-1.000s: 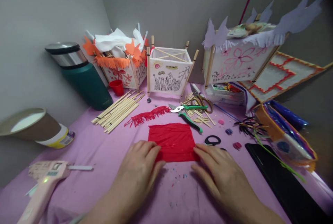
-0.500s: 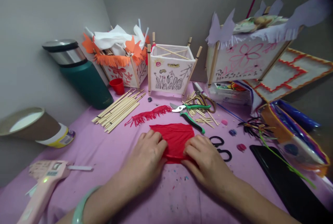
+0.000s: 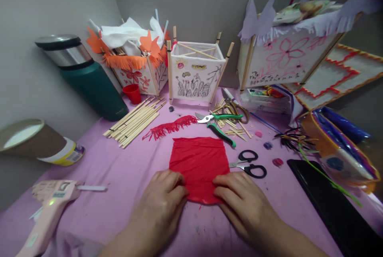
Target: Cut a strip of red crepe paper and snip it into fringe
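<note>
A red paper sheet (image 3: 197, 161) lies flat on the pink tablecloth (image 3: 119, 169) in front of me. My left hand (image 3: 163, 201) rests at its near left corner with the fingers curled onto the edge. At the near right corner, my right hand (image 3: 239, 201) grips the edge the same way. Black-handled scissors (image 3: 249, 165) lie just right of the sheet, close to my right hand. A strip of red fringe (image 3: 170, 127) lies beyond the sheet.
Green pruning shears (image 3: 220, 125) and bamboo sticks (image 3: 134, 121) lie further back. Three paper lanterns (image 3: 194, 77) stand along the wall, with a green flask (image 3: 86, 85) to their left. A pink glue gun (image 3: 44, 217) and paper cup (image 3: 32, 141) sit left; a black slab (image 3: 332, 205) lies right.
Both hands were bunched over the sheet's middle half a second ago; they have drawn back to its near edge, and the sheet now lies spread flat and longer.
</note>
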Motion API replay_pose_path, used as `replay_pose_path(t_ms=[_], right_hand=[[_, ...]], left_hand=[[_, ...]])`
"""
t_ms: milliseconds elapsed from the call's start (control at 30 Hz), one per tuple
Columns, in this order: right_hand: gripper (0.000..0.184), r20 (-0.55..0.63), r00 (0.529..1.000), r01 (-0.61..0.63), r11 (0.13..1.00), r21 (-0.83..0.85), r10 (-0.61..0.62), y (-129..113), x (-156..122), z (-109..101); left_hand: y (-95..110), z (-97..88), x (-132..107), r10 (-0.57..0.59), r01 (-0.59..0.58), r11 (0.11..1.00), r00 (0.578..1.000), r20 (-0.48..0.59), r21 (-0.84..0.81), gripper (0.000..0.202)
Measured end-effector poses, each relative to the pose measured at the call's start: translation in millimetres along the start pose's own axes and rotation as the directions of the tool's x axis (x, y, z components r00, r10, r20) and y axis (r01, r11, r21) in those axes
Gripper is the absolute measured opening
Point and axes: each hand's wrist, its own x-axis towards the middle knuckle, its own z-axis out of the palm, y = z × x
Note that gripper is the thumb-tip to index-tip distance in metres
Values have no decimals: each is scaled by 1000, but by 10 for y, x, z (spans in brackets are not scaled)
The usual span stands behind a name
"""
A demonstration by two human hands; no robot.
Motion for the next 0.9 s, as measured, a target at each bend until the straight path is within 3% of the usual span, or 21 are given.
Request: replay_pose_path(t_ms=[200, 367, 500, 600, 900], right_hand=[[15, 2, 1000, -19, 998, 61, 19, -14, 16, -7], [11, -10, 982, -187, 977, 101, 189, -2, 41, 12], [14, -52, 949, -310, 950, 32, 311, 43, 46, 67], [18, -65, 940, -336, 942, -26, 334, 64, 60, 103], [26, -73, 934, -356, 917, -180, 349, 107, 96, 161]], left_hand=[[1, -22, 30, 32, -31, 999, 999, 26, -39, 20], [-7, -59, 88, -126, 128, 990, 991, 43, -61, 16], [-14, -61, 140, -286, 288, 957, 957, 47, -40, 18], [-10, -45, 167, -367, 366, 930, 929, 58, 15, 20], [-39, -72, 291, -422, 401, 899, 901, 101, 175, 22]])
